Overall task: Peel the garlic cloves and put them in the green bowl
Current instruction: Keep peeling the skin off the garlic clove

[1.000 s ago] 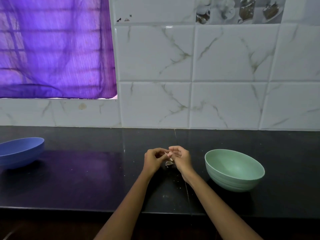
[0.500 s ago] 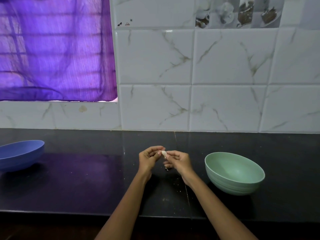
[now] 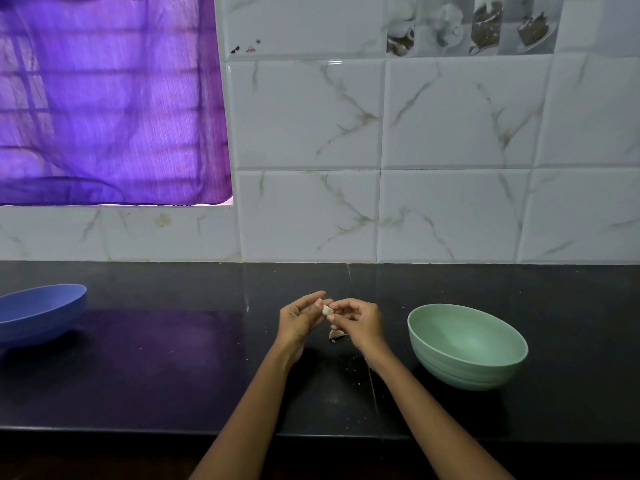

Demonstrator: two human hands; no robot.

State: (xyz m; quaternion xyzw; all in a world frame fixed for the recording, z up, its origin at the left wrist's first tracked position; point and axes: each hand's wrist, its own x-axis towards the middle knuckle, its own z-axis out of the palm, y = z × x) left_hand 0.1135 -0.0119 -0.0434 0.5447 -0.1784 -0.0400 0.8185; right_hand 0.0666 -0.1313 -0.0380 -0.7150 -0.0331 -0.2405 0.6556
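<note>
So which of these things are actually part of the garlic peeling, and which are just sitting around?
In use: garlic clove pinched between left hand and right hand; green bowl; garlic piece on the counter.
Lying about: blue bowl; purple curtain.

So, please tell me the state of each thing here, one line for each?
garlic clove: pinched between both hands, above the counter.
left hand: shut on the clove.
right hand: shut on the clove.
green bowl: upright, looks empty.
blue bowl: upright, contents hidden.
garlic piece: lying on the counter.
</note>
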